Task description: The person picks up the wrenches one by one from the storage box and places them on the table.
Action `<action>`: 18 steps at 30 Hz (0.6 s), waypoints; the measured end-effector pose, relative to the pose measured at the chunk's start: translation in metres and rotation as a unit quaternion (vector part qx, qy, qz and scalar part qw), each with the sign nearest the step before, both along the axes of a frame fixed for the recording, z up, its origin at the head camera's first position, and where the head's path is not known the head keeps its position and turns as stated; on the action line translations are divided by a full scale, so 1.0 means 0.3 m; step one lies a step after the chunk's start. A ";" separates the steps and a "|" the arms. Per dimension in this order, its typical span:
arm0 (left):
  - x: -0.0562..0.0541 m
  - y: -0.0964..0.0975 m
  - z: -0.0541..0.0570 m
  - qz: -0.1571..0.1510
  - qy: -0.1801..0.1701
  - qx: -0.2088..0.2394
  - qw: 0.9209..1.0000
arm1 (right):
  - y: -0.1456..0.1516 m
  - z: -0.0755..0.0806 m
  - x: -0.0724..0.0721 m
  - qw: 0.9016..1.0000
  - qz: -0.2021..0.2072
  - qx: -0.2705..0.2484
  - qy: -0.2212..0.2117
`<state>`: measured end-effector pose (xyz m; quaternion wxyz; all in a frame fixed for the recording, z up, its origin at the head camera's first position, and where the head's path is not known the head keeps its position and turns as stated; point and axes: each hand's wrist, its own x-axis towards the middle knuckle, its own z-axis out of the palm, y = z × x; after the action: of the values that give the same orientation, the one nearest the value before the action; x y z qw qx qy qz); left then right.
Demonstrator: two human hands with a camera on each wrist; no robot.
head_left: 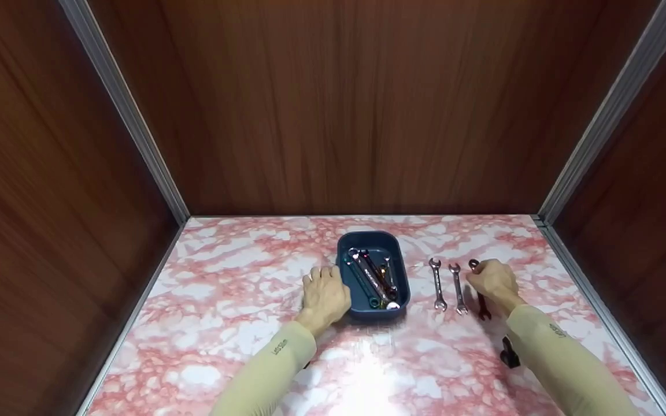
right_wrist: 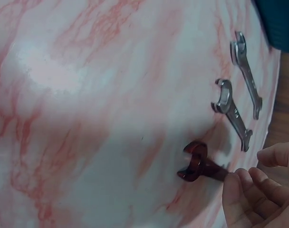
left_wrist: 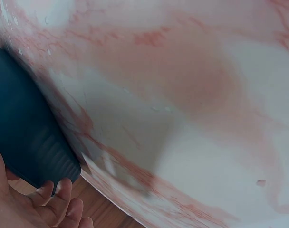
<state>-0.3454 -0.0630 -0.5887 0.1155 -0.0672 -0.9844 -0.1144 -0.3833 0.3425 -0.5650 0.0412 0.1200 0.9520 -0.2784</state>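
My right hand [head_left: 494,283] pinches a dark red open-end wrench [right_wrist: 196,161] near the middle of its shaft. One jaw end of that wrench shows in the right wrist view, close above the tabletop. To its left, two silver open-end wrenches [head_left: 438,284] lie side by side on the table. At the left wall of a blue plastic bin [head_left: 372,315] is my left hand [head_left: 326,292]. Its fingers [left_wrist: 63,192] are loosely bent beside the bin's outside; whether the thumb touches the rim is hidden. Several wrenches [head_left: 370,276], silver, green and dark red, lie in the bin.
The table [head_left: 211,323] has a red and white marbled top. Brown wood-grain panels [head_left: 367,115] with metal corner posts [head_left: 130,115] enclose it at the back and sides. A small black object [head_left: 509,353] appears beside the right forearm.
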 end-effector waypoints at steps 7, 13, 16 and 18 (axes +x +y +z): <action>-0.003 -0.001 -0.006 0.002 -0.004 -0.002 1.000 | -0.043 0.016 0.000 1.000 0.012 -0.004 0.010; -0.002 -0.001 -0.004 0.002 -0.003 -0.002 1.000 | -0.073 0.037 -0.009 0.999 0.026 0.002 0.019; -0.004 -0.001 -0.008 0.002 0.001 0.001 1.000 | -0.084 0.045 -0.014 0.999 0.037 0.011 0.022; -0.006 -0.001 -0.011 0.000 0.008 0.004 1.000 | -0.090 0.051 -0.018 0.999 0.045 0.018 0.025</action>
<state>-0.3472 -0.0632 -0.5921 0.1233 -0.0673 -0.9830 -0.1180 -0.3885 0.3156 -0.5495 0.0282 0.0709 0.9620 -0.2623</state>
